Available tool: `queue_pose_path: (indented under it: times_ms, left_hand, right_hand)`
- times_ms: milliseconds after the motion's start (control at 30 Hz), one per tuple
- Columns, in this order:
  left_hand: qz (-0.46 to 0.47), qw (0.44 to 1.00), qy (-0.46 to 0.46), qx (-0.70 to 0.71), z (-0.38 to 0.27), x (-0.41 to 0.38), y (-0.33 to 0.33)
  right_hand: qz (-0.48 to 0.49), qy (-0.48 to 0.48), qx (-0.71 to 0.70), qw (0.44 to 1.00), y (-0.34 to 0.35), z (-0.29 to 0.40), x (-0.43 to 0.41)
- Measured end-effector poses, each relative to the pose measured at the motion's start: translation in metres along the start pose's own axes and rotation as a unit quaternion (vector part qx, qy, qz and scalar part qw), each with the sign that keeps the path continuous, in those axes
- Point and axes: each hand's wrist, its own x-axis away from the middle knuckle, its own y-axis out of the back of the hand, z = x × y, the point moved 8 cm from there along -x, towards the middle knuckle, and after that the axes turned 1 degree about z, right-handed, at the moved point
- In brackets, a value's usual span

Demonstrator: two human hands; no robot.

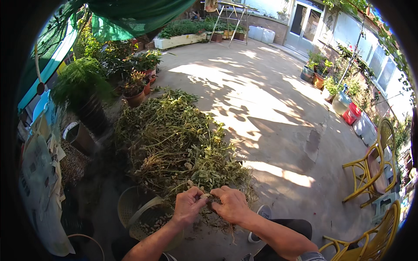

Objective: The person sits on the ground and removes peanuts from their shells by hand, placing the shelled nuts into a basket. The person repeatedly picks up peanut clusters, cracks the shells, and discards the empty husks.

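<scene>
My left hand (188,206) pinches a pale peanut pod (205,195) between thumb and fingers. Close beside it, my right hand (229,204) grips the stems and roots of a peanut plant (217,217), whose dangling roots hang below the fingers. In front of both hands spreads a large heap of pulled peanut plants (176,140), green leaves mixed with yellowish stems. Below and left of my left hand, a basket (138,228) with a perforated wall holds several loose peanut pods (156,223); my left forearm partly covers it.
Potted plants (134,94) line the left beyond the heap, near a dark bucket (78,137). On the right stand yellow-framed chairs (369,176) and a red container (352,113). My shoe (264,212) rests on the concrete floor (277,146). A metal rack (230,24) stands far back.
</scene>
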Motion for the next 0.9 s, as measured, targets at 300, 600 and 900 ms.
queue_pose_path:
  times_ms: [300, 600, 900]
  left_hand:
    - [0.042, 0.986, 0.048, 0.157, 0.015, 0.007, -0.015]
    - [0.08, 0.906, 0.155, 0.386, 0.016, 0.007, -0.019]
    - [0.008, 0.988, -0.115, -0.103, -0.017, 0.01, -0.008]
  right_hand:
    - [0.068, 0.031, -0.226, 0.971, -0.021, -0.021, -0.017]
    - [0.112, -0.021, -0.27, 0.956, -0.024, -0.017, -0.021]
    - [0.006, 0.069, -0.129, 0.989, -0.025, -0.013, -0.015]
